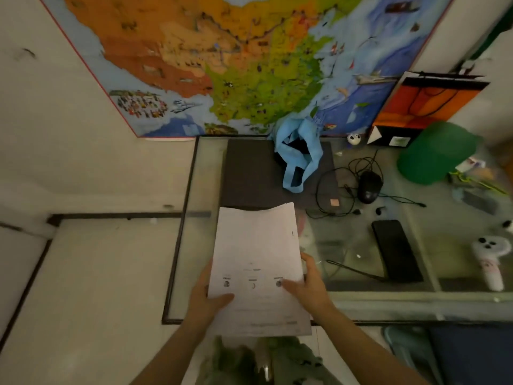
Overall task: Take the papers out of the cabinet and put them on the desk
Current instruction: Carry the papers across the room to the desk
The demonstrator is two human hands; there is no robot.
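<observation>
Two-handed grip: papers point(256, 269) over glass desk point(369, 302)

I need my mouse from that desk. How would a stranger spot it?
Start at the glass desk under the wall map. Right of the blue bag, amid tangled black cables, sits the mouse: the only glossy, rounded black thing there, unlike the flat black phone nearer the front edge.

This looks like a home study corner. A glass-topped bench point(361, 298) stands against a plain white wall hung with a large illustrated map point(236, 65). On the glass lie a closed laptop point(249, 173), a wired mouse point(369, 187), a dark phone point(397, 250), a green cap point(435, 152) and a white game controller point(490, 257).
</observation>
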